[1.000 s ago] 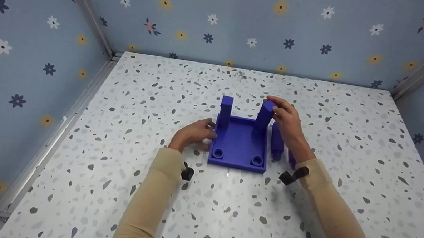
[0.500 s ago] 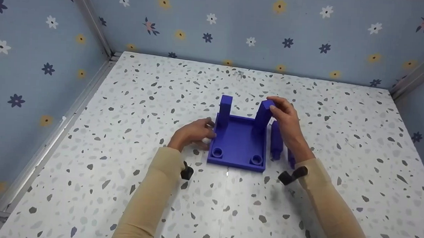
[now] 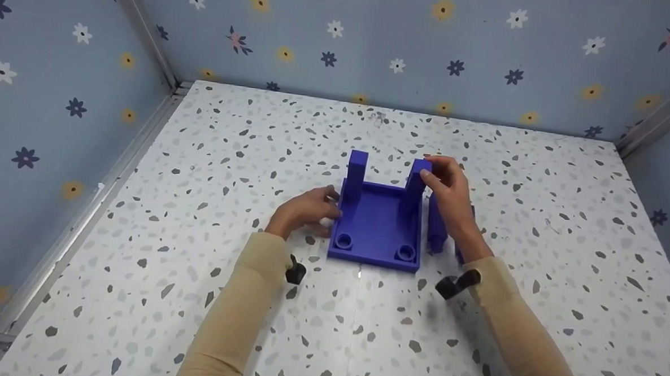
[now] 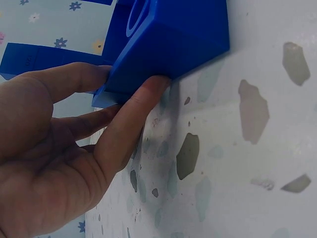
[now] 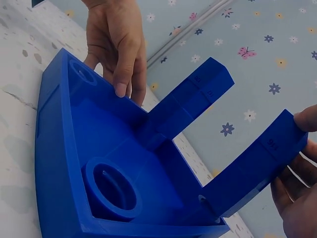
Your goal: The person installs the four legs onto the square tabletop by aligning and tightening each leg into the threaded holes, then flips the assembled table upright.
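A blue-purple square base (image 3: 375,226) with raised edges lies on the table, round sockets showing in its two near corners. My left hand (image 3: 310,207) holds its left wall, one digit over the rim and others against the outside. One square leg (image 3: 357,169) stands upright in the far left corner. At the far right corner, my right hand (image 3: 452,187) grips the top of a second leg (image 5: 257,156) between thumb and fingers. That leg's lower end is at its socket, and a gap shows there in the right wrist view.
Right of the base, a loose leg (image 3: 437,229) with a narrower end lies on the speckled table (image 3: 258,134). Another loose leg (image 3: 460,251) is partly hidden beneath my right wrist. Flowered panels (image 3: 375,48) enclose the back and sides.
The leg in my right hand has turned about its length and stands straighter. My right thumb has shifted round its top, and the wrist has moved slightly left. The left hand stays put.
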Available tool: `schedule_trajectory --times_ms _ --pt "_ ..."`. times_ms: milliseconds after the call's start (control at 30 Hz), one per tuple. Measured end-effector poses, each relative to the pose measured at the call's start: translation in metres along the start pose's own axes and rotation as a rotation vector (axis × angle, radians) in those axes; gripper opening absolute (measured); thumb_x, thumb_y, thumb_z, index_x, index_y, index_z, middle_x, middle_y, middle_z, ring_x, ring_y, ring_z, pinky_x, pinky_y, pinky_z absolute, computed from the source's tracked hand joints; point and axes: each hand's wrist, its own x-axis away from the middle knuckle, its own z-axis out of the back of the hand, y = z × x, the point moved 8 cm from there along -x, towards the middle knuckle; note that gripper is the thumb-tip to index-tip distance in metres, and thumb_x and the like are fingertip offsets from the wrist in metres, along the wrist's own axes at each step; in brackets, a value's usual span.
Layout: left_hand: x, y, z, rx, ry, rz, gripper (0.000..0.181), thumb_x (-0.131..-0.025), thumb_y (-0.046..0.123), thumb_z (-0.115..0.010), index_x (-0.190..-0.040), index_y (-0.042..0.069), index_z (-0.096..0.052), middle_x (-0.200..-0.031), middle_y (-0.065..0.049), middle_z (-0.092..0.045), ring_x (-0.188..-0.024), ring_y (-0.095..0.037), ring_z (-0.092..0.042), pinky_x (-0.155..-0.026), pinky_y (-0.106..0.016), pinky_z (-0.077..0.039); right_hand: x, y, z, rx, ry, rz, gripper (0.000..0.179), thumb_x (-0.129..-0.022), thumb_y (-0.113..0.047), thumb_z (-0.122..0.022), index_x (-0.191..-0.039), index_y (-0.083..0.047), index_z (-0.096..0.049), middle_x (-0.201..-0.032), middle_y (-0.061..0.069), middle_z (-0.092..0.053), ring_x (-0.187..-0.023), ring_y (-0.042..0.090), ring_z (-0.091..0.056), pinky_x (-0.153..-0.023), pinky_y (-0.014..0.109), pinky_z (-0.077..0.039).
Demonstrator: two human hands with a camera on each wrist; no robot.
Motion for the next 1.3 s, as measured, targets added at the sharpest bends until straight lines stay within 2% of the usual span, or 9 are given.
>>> schedule_trajectory --times_ms 233,433,633,733,833,933,1033,1167,1300 --pt "0.001 0.001 0.001 -0.022 0.009 -0.005 0.049 -0.089 0.014 -0.058 -0.135 0.011 -0.043 -0.128 -0.011 -0.054 -0.108 -0.025 -0.061 -0.065 -0.036 -0.056 0.001 0.001 0.001 0.034 0.035 0.005 0.034 -0.091 -0.016 -0.064 -0.118 0.001 -0.052 -0.108 0.004 -0.056 -0.103 0.018 -0.055 -0.087 0.025 -0.048" --pt "0.001 0.003 0.000 -0.020 -0.002 -0.030 0.048 -0.090 0.013 -0.058 -0.135 0.008 -0.043 -0.128 -0.012 -0.055 -0.115 -0.024 -0.058 -0.075 -0.032 -0.056 0.001 0.000 0.003 0.076 0.075 0.003 0.035 -0.088 -0.014 -0.068 -0.115 0.000 -0.051 -0.105 0.002 -0.056 -0.101 0.016 -0.056 -0.088 0.026 -0.047" --pt "0.000 0.000 0.002 -0.026 0.010 0.004 0.051 -0.089 0.014 -0.059 -0.137 0.011 -0.042 -0.128 -0.011 -0.054 -0.103 -0.024 -0.065 -0.069 -0.037 -0.059 0.011 -0.022 -0.001 0.113 0.112 0.034 0.038 -0.086 -0.009 -0.069 -0.113 0.008 -0.050 -0.101 0.004 -0.056 -0.095 0.016 -0.056 -0.085 0.027 -0.047" --pt "-0.001 0.000 0.002 -0.026 0.008 0.004 0.052 -0.088 0.014 -0.059 -0.137 0.010 -0.041 -0.128 -0.011 -0.053 -0.099 -0.024 -0.066 -0.067 -0.037 -0.059 0.016 -0.033 -0.003 0.141 0.127 0.044 0.036 -0.085 -0.010 -0.069 -0.112 0.007 -0.050 -0.100 0.005 -0.057 -0.092 0.013 -0.056 -0.083 0.024 -0.047" --pt "-0.001 0.000 0.002 -0.029 0.008 -0.001 0.052 -0.088 0.013 -0.059 -0.137 0.009 -0.041 -0.128 -0.012 -0.053 -0.098 -0.023 -0.066 -0.067 -0.036 -0.059 0.018 -0.035 -0.004 0.149 0.136 0.042 0.038 -0.085 -0.009 -0.069 -0.113 0.007 -0.050 -0.101 0.006 -0.058 -0.093 0.014 -0.056 -0.084 0.026 -0.047" --pt "0.000 0.000 0.002 -0.035 0.011 -0.001 0.052 -0.088 0.014 -0.059 -0.138 0.010 -0.041 -0.129 -0.011 -0.053 -0.098 -0.023 -0.066 -0.066 -0.038 -0.059 0.018 -0.032 -0.005 0.156 0.132 0.035 0.041 -0.086 -0.010 -0.068 -0.117 0.008 -0.048 -0.106 0.008 -0.056 -0.096 0.014 -0.055 -0.087 0.028 -0.046" --pt "0.000 -0.001 0.003 -0.038 0.013 0.007 0.052 -0.089 0.015 -0.059 -0.138 0.012 -0.041 -0.129 -0.011 -0.053 -0.095 -0.023 -0.067 -0.064 -0.041 -0.059 0.014 -0.018 -0.004 0.132 0.119 0.017 0.040 -0.091 -0.013 -0.062 -0.123 0.006 -0.047 -0.112 0.007 -0.053 -0.101 0.013 -0.052 -0.090 0.028 -0.044" --pt "0.000 -0.001 0.002 -0.028 0.010 0.012 0.052 -0.090 0.016 -0.059 -0.138 0.012 -0.041 -0.129 -0.010 -0.053 -0.095 -0.023 -0.067 -0.063 -0.040 -0.058 0.007 0.001 0.000 0.052 0.099 0.002 0.035 -0.098 -0.016 -0.051 -0.128 0.002 -0.047 -0.118 0.004 -0.051 -0.104 0.012 -0.050 -0.091 0.026 -0.042" --pt "0.001 -0.001 0.001 -0.006 0.005 0.003 0.050 -0.089 0.014 -0.058 -0.136 0.011 -0.042 -0.128 -0.011 -0.054 -0.101 -0.024 -0.064 -0.063 -0.042 -0.057 0.004 0.003 0.000 -0.014 0.078 0.006 0.033 -0.099 -0.013 -0.047 -0.128 0.002 -0.049 -0.119 0.004 -0.051 -0.104 0.013 -0.050 -0.091 0.027 -0.042"
